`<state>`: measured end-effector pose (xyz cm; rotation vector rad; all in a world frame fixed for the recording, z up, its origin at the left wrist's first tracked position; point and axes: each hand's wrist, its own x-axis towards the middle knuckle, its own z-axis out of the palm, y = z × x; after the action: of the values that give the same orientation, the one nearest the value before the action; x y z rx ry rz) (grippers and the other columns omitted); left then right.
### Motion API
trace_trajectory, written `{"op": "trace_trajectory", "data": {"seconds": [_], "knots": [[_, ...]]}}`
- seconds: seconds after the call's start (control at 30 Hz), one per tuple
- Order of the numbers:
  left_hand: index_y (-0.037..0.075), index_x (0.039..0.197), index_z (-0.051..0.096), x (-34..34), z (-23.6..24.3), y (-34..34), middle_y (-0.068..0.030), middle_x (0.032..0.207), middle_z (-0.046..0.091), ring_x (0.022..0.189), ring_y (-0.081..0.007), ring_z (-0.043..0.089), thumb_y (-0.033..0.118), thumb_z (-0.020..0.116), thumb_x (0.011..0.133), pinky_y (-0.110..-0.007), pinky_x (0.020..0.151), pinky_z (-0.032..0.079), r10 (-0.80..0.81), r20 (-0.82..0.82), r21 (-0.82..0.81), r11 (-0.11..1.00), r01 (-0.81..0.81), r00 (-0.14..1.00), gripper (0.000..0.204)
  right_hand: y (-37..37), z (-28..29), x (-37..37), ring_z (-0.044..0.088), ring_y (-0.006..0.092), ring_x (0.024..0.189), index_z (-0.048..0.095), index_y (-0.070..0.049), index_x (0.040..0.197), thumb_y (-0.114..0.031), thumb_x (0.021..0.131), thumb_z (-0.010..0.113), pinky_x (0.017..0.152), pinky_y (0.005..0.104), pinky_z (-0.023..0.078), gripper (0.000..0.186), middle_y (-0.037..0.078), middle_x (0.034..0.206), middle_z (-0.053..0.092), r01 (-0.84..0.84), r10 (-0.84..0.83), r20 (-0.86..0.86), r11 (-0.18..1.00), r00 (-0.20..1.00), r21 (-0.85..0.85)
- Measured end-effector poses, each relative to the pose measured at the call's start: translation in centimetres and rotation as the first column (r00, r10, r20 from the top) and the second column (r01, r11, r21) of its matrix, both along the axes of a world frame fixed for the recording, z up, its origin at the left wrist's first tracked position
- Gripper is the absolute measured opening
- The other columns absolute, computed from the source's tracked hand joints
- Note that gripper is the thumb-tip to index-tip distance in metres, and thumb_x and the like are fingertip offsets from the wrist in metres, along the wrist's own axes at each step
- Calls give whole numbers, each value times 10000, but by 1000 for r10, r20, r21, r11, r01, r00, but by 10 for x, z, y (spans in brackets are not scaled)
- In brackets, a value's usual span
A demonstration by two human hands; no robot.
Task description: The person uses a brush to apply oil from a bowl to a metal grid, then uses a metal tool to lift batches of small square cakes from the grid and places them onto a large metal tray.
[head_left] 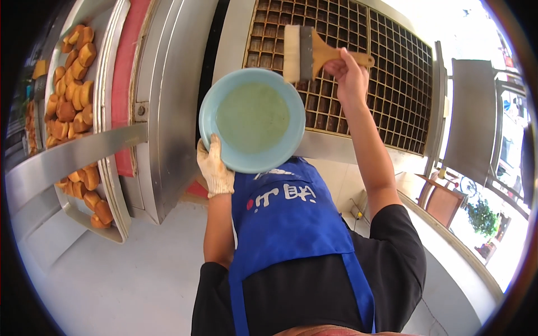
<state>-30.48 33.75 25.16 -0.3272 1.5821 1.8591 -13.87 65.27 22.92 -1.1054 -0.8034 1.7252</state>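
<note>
My left hand (215, 168), in a white work glove, grips the near left rim of a light blue basin (208, 112). Some pale greenish-yellow liquid (252, 117) covers the basin's bottom. Bare, my right hand (348, 75) is closed around the wooden handle of a wide flat brush (305, 53). The brush's pale bristles point left, above a metal mould (392, 78) divided into many small square cells. It is held just beyond the basin's far right rim. The cells near the brush look dark brown inside.
At the left, metal trays (106, 73) hold many golden-brown baked buns (70, 89) behind a curved steel rail (84, 148). A steel cabinet (182, 84) stands between them and the basin. On the right are a grey panel (472, 115) and a brown chair (443, 201).
</note>
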Motion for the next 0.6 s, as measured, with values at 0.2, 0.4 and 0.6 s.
{"op": "trace_trajectory", "data": {"seconds": [0.2, 0.4, 0.6], "knots": [[0, 1256, 549, -7, -11, -25, -106, 1147, 656, 1003, -228, 688, 160, 645, 1048, -398, 851, 618, 16, 26, -21, 1000, -15, 1000, 279, 72, -83, -108, 774, 263, 754, 704, 109, 1041, -140, 993, 730, 698, 369, 692, 255, 191, 909, 755, 105, -115, 105, 990, 988, 98], [27, 1259, 541, -13, 1, -30, -94, 1171, 653, 1033, -223, 686, 171, 658, 1044, -394, 855, 624, 35, 33, -107, 994, -31, 999, 284, 87, -174, -154, 798, 204, 764, 766, 101, 926, -265, 984, 749, 718, 327, 658, 372, 144, 828, 797, -196, -124, 712, 916, 691, 350], [16, 1296, 518, -19, 1, -28, -121, 1222, 642, 1067, -242, 684, 182, 665, 1039, -414, 895, 624, 1, 14, -83, 997, 0, 1000, 339, 98, -169, -72, 789, 212, 735, 797, 52, 962, -325, 991, 711, 742, 318, 631, 388, 122, 807, 799, -135, -234, 715, 898, 658, 418]]}}
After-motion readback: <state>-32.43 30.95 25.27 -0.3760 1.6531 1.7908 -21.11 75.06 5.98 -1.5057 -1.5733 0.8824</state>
